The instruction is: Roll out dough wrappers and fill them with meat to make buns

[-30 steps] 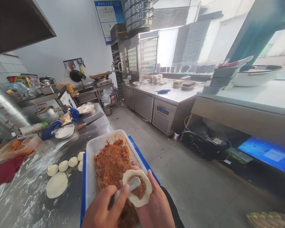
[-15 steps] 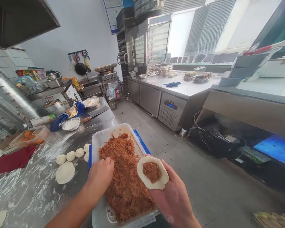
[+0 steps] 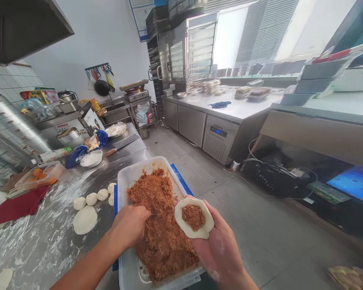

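My right hand (image 3: 219,249) is palm up and cupped under a round dough wrapper (image 3: 210,223). A mound of reddish-brown minced filling (image 3: 193,216) sits in the wrapper's middle. My left hand (image 3: 131,225) is closed over the plastic tub (image 3: 125,274), its fingers round a thin tool (image 3: 153,215); only a bit of this shows, at the surface of the filling, and its kind is hidden. Minced filling (image 3: 160,245) heaps up in the tub. Left of the tub, a flat dough wrapper (image 3: 85,220) lies beside several small dough balls (image 3: 91,198).
The floured steel worktop (image 3: 54,237) spans the left side. Toward its back are a cleaver (image 3: 125,141), a bowl of flour (image 3: 91,158) and a plastic box with orange contents (image 3: 40,175). A red cloth (image 3: 21,205) lies at left. Across the floor stands a refrigerated counter (image 3: 219,139).
My left hand has moved slightly right and down over the filling with the thin tool. My right hand and the filled wrapper stay nearly in place. The view has shifted slightly.
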Tool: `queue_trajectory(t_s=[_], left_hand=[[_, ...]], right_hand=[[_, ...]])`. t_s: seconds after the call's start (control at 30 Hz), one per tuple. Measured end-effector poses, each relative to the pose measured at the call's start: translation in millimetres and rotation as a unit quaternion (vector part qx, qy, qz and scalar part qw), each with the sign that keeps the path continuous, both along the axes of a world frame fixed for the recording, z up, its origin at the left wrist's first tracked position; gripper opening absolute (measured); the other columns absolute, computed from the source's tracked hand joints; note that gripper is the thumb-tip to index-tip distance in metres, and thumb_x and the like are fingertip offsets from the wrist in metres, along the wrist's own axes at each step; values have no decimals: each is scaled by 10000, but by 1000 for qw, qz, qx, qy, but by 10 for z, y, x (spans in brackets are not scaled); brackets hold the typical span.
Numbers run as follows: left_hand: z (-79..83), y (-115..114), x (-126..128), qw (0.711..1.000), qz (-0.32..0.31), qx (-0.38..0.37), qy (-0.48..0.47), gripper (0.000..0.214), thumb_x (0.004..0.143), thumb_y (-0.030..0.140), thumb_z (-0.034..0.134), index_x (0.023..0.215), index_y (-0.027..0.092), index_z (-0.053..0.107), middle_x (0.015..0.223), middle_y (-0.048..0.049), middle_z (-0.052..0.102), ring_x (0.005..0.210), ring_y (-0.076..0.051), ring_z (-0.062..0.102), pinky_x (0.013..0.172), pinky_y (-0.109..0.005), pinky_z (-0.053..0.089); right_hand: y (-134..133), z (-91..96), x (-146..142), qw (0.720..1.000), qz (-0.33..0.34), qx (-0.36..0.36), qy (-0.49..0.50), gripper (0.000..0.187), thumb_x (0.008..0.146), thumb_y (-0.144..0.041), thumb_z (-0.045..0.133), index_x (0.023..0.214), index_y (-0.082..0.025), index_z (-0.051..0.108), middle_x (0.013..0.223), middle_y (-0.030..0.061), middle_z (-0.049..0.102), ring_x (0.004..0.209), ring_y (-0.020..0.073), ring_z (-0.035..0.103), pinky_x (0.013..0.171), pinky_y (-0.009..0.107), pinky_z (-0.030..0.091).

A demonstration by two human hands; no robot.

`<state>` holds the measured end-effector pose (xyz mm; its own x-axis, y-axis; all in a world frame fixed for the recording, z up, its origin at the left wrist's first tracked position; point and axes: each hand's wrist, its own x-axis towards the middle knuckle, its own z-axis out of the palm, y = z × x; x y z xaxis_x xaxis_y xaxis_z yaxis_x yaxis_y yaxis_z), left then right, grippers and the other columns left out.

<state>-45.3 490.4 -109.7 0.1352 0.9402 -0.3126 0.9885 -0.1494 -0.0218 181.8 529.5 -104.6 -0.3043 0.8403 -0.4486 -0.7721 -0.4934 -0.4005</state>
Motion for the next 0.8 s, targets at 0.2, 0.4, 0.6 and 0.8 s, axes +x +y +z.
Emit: queue_trajectory(t_s=[0.2, 0.4, 0.6, 0.8], left_hand=[[68, 19, 17, 997, 15, -8, -72, 290, 932, 185, 469, 906, 251, 750, 961, -44, 788, 941, -231, 750, 801, -318, 520], [400, -242, 26, 951, 83, 3, -298, 299, 981, 235, 517, 1023, 352, 788, 1023, 97, 804, 967, -126, 733, 885, -227, 533], [229, -661, 216, 918, 113, 242, -294, 351, 1040, 345, 505, 1336, 352, 694, 1203, -17, 780, 1008, -146, 755, 852, -205, 610], [-242, -829, 555, 892, -10, 432, -132, 565, 960, 53, 542, 1449, 330, 604, 1137, -48, 755, 1048, -142, 749, 924, -206, 591]], right_hand=[[-9, -17, -12, 1000, 8, 0, -11, 316, 805, -401, 795, 1027, -178, 816, 1035, 79, 820, 1006, 283, 740, 833, 357, 626], [-40, -5, 14, 999, 19, 0, -27, 385, 725, -418, 886, 1009, -168, 813, 1009, 61, 822, 985, 280, 740, 828, 347, 621], [-185, 67, -117, 997, 21, -47, 61, 433, 723, -417, 900, 1042, -143, 796, 1019, 96, 821, 1000, 285, 740, 848, 362, 615], [-386, 71, -271, 992, 51, -43, 106, 386, 776, -437, 852, 1059, -186, 778, 1021, 85, 817, 923, 271, 744, 848, 391, 607]])
